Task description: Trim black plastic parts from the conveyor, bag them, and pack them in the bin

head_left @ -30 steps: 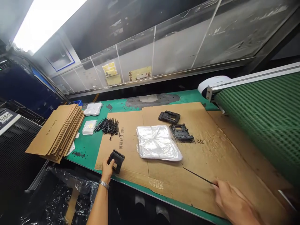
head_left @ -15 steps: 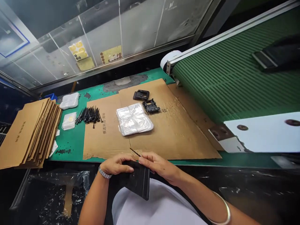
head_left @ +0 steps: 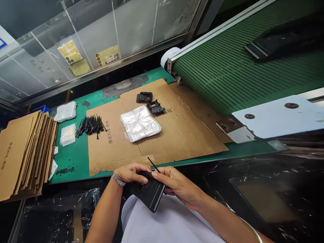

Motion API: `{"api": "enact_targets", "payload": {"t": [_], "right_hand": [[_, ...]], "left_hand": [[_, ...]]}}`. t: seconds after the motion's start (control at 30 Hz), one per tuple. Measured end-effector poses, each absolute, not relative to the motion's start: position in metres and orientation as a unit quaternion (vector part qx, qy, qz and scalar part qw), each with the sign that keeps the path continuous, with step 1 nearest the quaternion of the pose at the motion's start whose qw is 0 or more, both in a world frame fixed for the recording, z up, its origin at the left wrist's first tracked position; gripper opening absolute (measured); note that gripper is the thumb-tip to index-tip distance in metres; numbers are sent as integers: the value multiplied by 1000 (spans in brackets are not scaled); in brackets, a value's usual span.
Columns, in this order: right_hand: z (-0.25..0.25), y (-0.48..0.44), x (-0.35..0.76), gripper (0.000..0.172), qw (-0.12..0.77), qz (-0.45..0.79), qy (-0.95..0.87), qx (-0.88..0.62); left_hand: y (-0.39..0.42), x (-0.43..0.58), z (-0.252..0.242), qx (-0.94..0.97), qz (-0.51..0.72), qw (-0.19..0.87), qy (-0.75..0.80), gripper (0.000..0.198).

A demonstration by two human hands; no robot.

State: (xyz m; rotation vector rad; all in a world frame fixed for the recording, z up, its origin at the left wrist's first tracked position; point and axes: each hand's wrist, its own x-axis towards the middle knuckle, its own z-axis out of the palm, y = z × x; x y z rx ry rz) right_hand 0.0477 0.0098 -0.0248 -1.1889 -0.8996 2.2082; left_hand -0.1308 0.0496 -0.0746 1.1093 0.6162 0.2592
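Observation:
In front of my body, my left hand (head_left: 132,173) grips a flat black plastic panel (head_left: 149,193), thumb on its face. My right hand (head_left: 178,185) pinches a thin black rod (head_left: 153,164) at the panel's right edge. The rod's upper end sticks up past my fingers, and a short bit shows below them. Whether it touches the panel I cannot tell. Beyond my hands, a stack of clear plastic bags (head_left: 142,125) lies on flattened cardboard (head_left: 172,143). Two black plastic parts, a frame (head_left: 144,97) and a more open piece (head_left: 156,108), lie behind the bags.
A pile of similar black rods (head_left: 91,126) lies left of the bags. Further left are white bag bundles (head_left: 65,111) and a cardboard stack (head_left: 27,155). A green conveyor belt (head_left: 215,71) slopes at the right, carrying a dark object (head_left: 275,40). Black plastic sheeting (head_left: 58,216) hangs below.
My view has swung to the right, so the table appears further left. The rod now stands steeper and more of it shows. The panel has tilted in my hands.

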Motion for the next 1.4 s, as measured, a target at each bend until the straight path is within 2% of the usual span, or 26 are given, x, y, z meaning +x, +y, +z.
{"api": "enact_targets", "payload": {"t": [0.23,0.33,0.47,0.57,0.63,0.73,0.8,0.87,0.97,1.07,1.17,1.4], "right_hand": [[-22,2,36,47,254,798,-314,-447],[-23,3,32,47,278,778,-295,-479],[-29,5,34,48,371,679,-325,-544],[-33,5,37,46,424,573,-397,-578],[-36,5,40,46,421,533,-443,-585],[-37,7,46,45,397,507,-495,-583],[-37,8,55,45,397,483,-518,-584],[-35,6,66,43,411,432,-543,-591],[-32,-3,85,30,422,317,-624,-576],[-32,-14,100,23,404,217,-734,-500],[-34,-19,109,23,371,133,-806,-441],[-35,-20,119,31,305,106,-864,-387]], "left_hand": [[49,-136,-81,470,139,828,271,44],[43,-131,-84,396,213,843,295,43],[30,-121,-82,185,372,827,378,51],[21,-112,-71,84,378,856,343,65],[19,-104,-60,37,381,862,332,60],[21,-90,-44,-38,386,832,396,28],[23,-82,-35,-81,382,815,429,16],[22,-74,-30,-114,392,807,427,14],[19,-63,-27,-155,438,787,406,17],[14,-52,-26,-179,460,777,391,19],[10,-43,-25,-192,453,774,398,19],[0,-29,-18,-212,469,758,401,21]]}}
